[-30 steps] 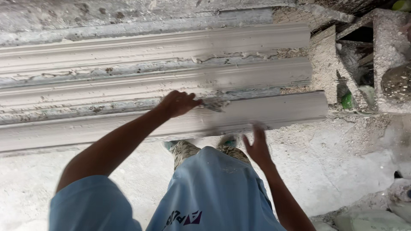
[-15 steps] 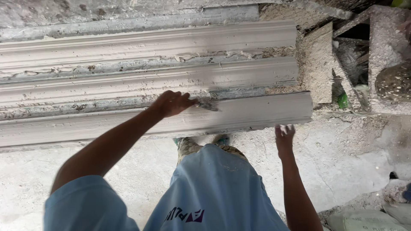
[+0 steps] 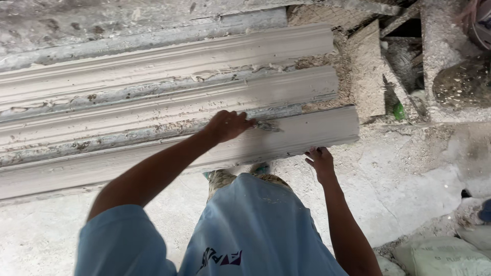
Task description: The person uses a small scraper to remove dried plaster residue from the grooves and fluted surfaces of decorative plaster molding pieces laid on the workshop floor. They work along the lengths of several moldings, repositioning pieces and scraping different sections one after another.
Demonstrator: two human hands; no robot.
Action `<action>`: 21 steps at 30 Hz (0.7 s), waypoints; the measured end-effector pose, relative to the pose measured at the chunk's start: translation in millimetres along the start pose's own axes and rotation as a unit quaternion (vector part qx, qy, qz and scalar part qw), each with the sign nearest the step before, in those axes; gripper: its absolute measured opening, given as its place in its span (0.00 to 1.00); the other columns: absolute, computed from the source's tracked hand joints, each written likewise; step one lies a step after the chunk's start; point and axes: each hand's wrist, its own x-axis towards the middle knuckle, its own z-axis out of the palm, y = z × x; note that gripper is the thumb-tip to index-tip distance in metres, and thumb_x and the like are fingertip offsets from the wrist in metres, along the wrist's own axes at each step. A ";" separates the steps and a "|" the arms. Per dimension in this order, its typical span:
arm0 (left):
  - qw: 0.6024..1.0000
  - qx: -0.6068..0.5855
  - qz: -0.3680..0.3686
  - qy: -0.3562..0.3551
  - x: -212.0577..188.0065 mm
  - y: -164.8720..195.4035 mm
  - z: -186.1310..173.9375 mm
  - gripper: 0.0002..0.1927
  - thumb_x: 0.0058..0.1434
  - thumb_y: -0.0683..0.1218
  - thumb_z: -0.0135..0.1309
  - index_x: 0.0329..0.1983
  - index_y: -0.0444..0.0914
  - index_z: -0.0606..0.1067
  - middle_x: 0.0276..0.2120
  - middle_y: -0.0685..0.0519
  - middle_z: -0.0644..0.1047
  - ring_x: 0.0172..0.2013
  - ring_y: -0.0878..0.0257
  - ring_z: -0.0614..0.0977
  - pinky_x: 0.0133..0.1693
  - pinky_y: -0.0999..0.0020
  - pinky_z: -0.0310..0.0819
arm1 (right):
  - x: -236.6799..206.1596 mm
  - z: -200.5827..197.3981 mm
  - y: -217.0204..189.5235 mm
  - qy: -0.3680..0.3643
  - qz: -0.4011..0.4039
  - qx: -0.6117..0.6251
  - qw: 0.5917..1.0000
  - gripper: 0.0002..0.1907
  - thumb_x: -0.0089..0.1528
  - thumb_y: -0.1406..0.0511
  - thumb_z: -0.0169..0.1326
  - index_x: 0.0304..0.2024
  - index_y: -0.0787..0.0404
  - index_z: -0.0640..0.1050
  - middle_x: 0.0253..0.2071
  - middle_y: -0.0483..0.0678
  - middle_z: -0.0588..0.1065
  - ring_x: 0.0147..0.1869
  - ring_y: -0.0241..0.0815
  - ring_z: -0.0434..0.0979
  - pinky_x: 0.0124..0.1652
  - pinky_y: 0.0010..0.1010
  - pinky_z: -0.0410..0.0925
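Shifted onto the moulding's [image 3: 286,138] edge, right hand [image 3: 319,161] rests open; left hand [image 3: 227,125] grips a scraper [image 3: 267,125].

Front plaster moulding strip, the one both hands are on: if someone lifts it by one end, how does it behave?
Probably stiff but brittle: the front moulding strip is long, thin and looks like cast plaster, so it may crack if lifted by one end. Likely heavy for its size. Its surface looks wet where the left hand works a small tool, so maybe slippery. The right hand touches its lower edge.
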 end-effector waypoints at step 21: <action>0.996 0.044 0.033 -0.071 53.6 11.4 -0.9 0.28 0.68 0.45 0.48 0.72 0.47 0.62 0.45 0.45 0.75 0.33 0.58 0.83 0.28 0.65 0.80 | -11.6 -10.7 6.7 -0.047 0.021 0.122 0.991 0.24 0.68 0.55 0.49 0.60 0.63 0.65 0.55 0.56 0.75 0.62 0.51 0.77 0.55 0.43 0.73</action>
